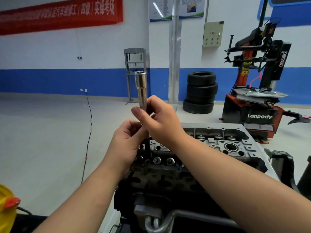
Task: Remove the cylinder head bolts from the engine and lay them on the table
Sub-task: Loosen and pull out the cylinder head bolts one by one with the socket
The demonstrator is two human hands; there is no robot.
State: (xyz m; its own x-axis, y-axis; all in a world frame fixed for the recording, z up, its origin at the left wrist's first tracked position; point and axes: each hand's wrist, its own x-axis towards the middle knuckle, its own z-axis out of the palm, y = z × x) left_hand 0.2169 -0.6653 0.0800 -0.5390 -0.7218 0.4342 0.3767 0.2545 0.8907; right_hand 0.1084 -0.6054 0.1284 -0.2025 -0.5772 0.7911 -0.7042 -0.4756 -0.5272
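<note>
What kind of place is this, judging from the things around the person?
Probably an automotive training workshop: a tyre-changing machine stands beside a stack of tyres, an engine sits on a stand, and a red banner hangs on the wall.

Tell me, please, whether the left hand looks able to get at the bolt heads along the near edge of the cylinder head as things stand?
Probably not at once. The left hand grips a dark bolt below the socket that the right hand holds. The bolt heads lie uncovered just beneath it.

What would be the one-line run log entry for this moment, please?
hands: both raised over engine | right hand: grips socket | left hand: grips dark bolt | bolt: not on table
</note>
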